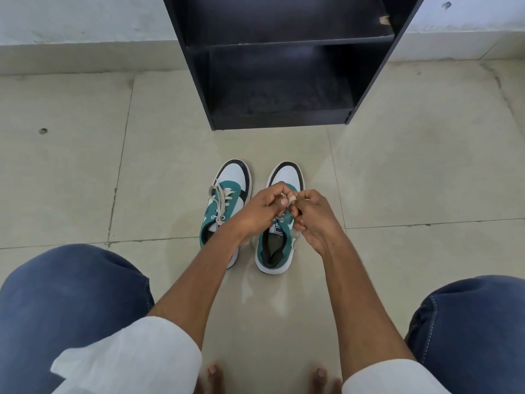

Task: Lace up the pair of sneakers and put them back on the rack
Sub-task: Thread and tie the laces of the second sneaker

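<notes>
while the left hand (262, 207) and the right hand (312, 216) were closed together, each pinching the pale lace (292, 198) above the right sneaker (279, 223), the lace looked soft and limp, best held near its stiff tip. just beside it stood the left sneaker (224, 206), already laced. beyond them on the floor (85, 166), the black rack (284, 66) held nothing on its visible shelves.

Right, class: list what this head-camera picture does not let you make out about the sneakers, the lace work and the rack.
- Right sneaker: its eyelets and lace are mostly hidden by the left hand and right hand, so lacing progress is unclear.
- Left sneaker: heel covered by the left forearm.
- Rack: top cut off by the frame edge; the dark lower shelf hides detail.
- Fingers: exact grip too small to tell.
</notes>
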